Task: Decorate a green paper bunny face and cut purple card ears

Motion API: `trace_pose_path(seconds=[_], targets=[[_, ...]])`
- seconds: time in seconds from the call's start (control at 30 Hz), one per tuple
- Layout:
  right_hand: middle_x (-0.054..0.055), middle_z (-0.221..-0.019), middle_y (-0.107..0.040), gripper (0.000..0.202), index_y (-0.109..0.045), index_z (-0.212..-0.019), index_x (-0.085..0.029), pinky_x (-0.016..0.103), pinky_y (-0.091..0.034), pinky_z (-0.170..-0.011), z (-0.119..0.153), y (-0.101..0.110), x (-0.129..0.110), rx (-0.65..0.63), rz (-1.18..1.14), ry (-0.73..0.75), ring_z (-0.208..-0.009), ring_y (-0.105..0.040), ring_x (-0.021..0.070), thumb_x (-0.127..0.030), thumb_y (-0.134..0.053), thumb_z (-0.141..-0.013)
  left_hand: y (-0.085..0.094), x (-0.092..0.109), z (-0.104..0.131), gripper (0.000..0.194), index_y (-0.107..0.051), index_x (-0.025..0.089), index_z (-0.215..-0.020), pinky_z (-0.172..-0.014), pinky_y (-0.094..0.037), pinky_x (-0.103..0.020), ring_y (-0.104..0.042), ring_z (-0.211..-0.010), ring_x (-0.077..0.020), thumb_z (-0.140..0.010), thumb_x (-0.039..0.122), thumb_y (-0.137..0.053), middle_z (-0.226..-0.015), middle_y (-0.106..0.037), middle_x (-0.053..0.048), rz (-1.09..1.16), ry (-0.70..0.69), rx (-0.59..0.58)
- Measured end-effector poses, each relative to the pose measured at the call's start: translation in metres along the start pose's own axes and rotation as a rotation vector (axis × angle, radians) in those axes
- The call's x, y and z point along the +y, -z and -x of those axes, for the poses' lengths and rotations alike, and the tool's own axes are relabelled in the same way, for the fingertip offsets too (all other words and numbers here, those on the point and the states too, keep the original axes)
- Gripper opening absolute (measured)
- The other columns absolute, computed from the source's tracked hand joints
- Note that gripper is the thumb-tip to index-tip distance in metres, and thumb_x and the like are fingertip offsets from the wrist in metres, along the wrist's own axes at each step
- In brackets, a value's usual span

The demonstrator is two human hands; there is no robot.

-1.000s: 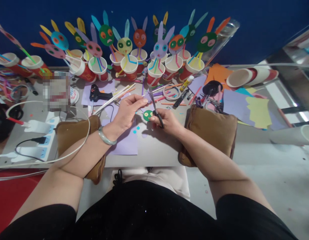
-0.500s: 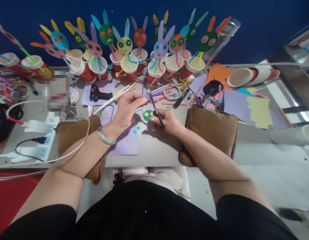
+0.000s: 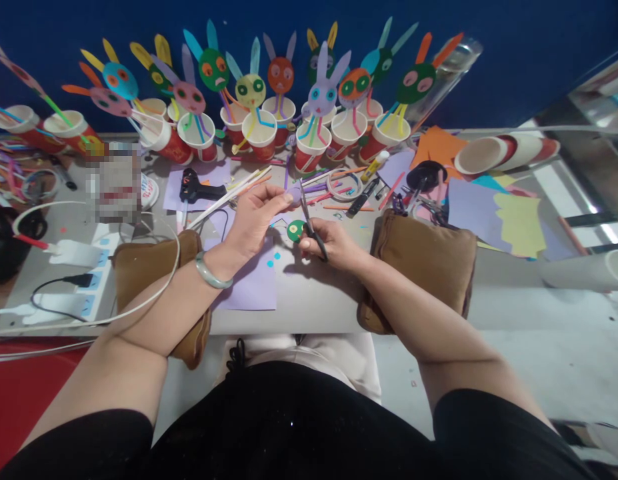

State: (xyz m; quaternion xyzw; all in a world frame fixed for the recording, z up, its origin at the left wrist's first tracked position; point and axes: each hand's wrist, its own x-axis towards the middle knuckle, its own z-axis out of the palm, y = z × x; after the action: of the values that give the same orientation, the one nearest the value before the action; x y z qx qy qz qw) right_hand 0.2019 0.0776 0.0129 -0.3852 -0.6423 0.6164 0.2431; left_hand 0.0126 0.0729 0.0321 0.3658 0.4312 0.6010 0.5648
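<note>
My left hand point(image 3: 259, 217) pinches a small piece of purple paper point(image 3: 295, 194) between thumb and fingers. Wrapped round the handles of black scissors point(image 3: 314, 238), my right hand point(image 3: 333, 241) holds the blades pointing away from me, right at the purple paper's edge. Partly hidden behind the scissors is a green paper disc point(image 3: 295, 231) with pale round eyes, lying on the table. Small blue paper dots point(image 3: 277, 256) and a sheet of purple paper point(image 3: 249, 287) lie nearer to me, below my left hand.
Paper cups point(image 3: 259, 133) with coloured rabbit-faced figures line the back. A black glue gun point(image 3: 201, 190) lies left. Brown cushions point(image 3: 421, 267) sit under both forearms. A power strip point(image 3: 101, 267) with cables is at left; paper sheets point(image 3: 476, 210) and stacked cups point(image 3: 503, 152) at right.
The scissors have turned slightly, their blades now more closed and against the purple paper. My right hand has shifted a little; my left hand keeps its pinch in nearly the same place.
</note>
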Motion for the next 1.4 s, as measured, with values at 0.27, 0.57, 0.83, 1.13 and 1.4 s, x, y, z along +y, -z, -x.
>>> trace_pose_path(seconds=[0.27, 0.57, 0.83, 1.13, 1.4], targets=[[0.002, -0.063, -0.067, 0.069, -0.056, -0.078, -0.022, 0.027, -0.044, -0.054, 0.0004, 0.0001, -0.0032, -0.008, -0.023, 0.001, -0.056, -0.059, 0.0154, -0.082, -0.086, -0.065, -0.0009, -0.0016, 0.0035, 0.024, -0.064, 0.02, -0.071, -0.08, -0.054, -0.029, -0.067, -0.073, -0.012, -0.074, 0.023, -0.087, -0.069, -0.068, 0.004, -0.037, 0.002, -0.042], [0.002, -0.061, -0.065, 0.068, -0.054, -0.078, -0.022, 0.026, -0.039, -0.053, 0.0011, 0.0019, -0.0038, -0.004, 0.037, -0.001, -0.055, -0.058, 0.0161, -0.085, -0.08, -0.07, -0.0018, -0.0007, 0.005, 0.021, -0.065, 0.019, -0.07, -0.081, -0.052, -0.03, -0.065, -0.073, -0.0124, -0.077, 0.018, -0.085, -0.07, -0.068, 0.003, -0.06, 0.022, -0.055], [0.002, -0.06, -0.067, 0.068, -0.055, -0.075, -0.021, 0.026, -0.035, -0.051, 0.0002, 0.0025, -0.0006, 0.039, 0.078, 0.019, -0.053, -0.052, 0.0135, -0.084, -0.08, -0.071, 0.0, -0.0032, 0.0042, 0.018, -0.067, 0.02, -0.071, -0.08, -0.052, -0.029, -0.065, -0.073, -0.0119, -0.076, 0.019, -0.084, -0.07, -0.068, 0.003, -0.055, 0.008, -0.074], [0.002, -0.058, -0.066, 0.069, -0.055, -0.074, -0.021, 0.026, -0.034, -0.05, 0.0007, 0.0033, -0.0002, 0.038, 0.088, 0.024, -0.052, -0.051, 0.0133, -0.086, -0.078, -0.071, -0.0009, -0.0016, 0.0052, 0.019, -0.066, 0.019, -0.07, -0.079, -0.052, -0.028, -0.065, -0.072, -0.0114, -0.074, 0.02, -0.085, -0.069, -0.068, 0.003, -0.056, 0.012, -0.06], [0.003, -0.058, -0.064, 0.071, -0.055, -0.071, -0.021, 0.027, -0.033, -0.05, 0.0019, 0.004, -0.0032, 0.045, 0.126, 0.028, -0.051, -0.05, 0.0123, -0.089, -0.074, -0.073, 0.0016, -0.0017, 0.0038, 0.017, -0.068, 0.019, -0.072, -0.076, -0.053, -0.028, -0.065, -0.072, -0.0116, -0.072, 0.024, -0.084, -0.07, -0.07, 0.003, -0.08, -0.051, -0.094]])
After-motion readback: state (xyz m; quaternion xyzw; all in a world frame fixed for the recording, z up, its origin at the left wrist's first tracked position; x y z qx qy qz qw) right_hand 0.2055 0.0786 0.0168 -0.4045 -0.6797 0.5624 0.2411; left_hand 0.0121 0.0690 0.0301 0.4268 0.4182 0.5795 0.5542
